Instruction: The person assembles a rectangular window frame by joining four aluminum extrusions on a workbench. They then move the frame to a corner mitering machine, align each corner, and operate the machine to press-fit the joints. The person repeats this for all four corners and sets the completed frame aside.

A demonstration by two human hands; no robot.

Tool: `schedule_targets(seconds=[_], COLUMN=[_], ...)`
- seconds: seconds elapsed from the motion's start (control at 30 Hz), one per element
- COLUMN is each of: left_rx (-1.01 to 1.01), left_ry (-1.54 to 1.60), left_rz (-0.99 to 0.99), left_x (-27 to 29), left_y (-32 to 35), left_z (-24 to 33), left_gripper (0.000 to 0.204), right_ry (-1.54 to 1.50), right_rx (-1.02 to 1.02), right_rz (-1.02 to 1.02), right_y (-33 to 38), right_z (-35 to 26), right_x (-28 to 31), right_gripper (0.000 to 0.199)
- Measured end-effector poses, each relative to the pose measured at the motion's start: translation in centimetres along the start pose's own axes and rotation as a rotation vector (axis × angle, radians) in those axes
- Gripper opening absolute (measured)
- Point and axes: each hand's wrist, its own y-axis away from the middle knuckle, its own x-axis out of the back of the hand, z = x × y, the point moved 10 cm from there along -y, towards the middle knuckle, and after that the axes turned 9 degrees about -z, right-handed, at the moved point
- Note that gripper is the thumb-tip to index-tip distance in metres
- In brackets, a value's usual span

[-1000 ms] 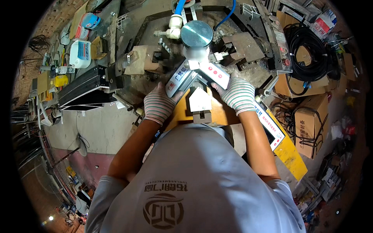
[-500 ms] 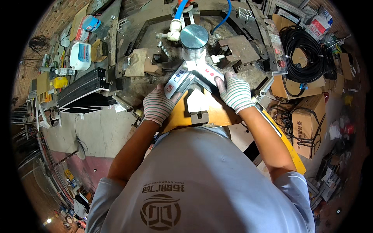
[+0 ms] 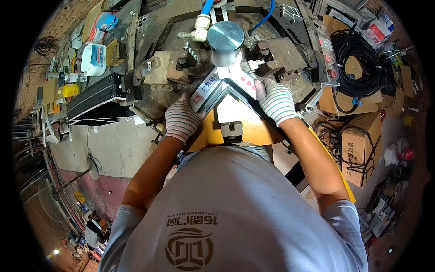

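Observation:
Two white and grey aluminium profiles meet in a V-shaped frame corner point(image 3: 209, 89), its point lying under an upright metal cylinder point(image 3: 225, 38) of the machine. My left hand point(image 3: 182, 119), in a striped knit glove, is closed on the outer side of the left leg. On the right leg, my right hand point(image 3: 277, 103) grips from the outside in a matching glove, thumb on top. Most of the fingers of both hands are hidden. Inside the V lie a white plate point(image 3: 229, 111) and a notched steel block point(image 3: 232, 130), over a yellow panel point(image 3: 209, 136).
Heavy steel clamp blocks point(image 3: 171, 67) point(image 3: 282, 59) flank the cylinder. Blue hoses point(image 3: 208, 7) join it at the back. Dark profiles point(image 3: 97, 99) and a white jug point(image 3: 94, 59) stand left. Coiled black cable point(image 3: 355, 63) and a cardboard box point(image 3: 361, 147) lie right.
The frame corner has shifted and tilted slightly, with more of its grey inner side showing. Both hands have moved slightly with it and keep their hold.

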Motion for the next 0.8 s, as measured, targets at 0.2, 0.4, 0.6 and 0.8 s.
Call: schedule_targets(seconds=[0.2,0.4,0.6,0.8], left_rx=[0.031,0.075,0.042,0.056], left_ry=[-0.046,-0.051,-0.04,-0.052], left_rz=[-0.056,-0.143,-0.074,-0.075], left_x=[0.1,0.6,0.6,0.6], left_y=[0.5,1.1,1.3,1.4], left_z=[0.0,-0.3,-0.9,-0.6], left_gripper=[0.054,0.056,0.054,0.051], right_ry=[-0.002,0.013,0.009,0.001], right_rx=[-0.002,0.013,0.004,0.019], right_rz=[0.004,0.047,0.039,0.067], right_y=[0.4,1.0,1.5,1.4], right_z=[-0.6,-1.1,-1.8,-1.4], right_x=[-0.2,-0.8,-0.4,-0.5], right_gripper=[0.052,0.05,0.051,0.051])
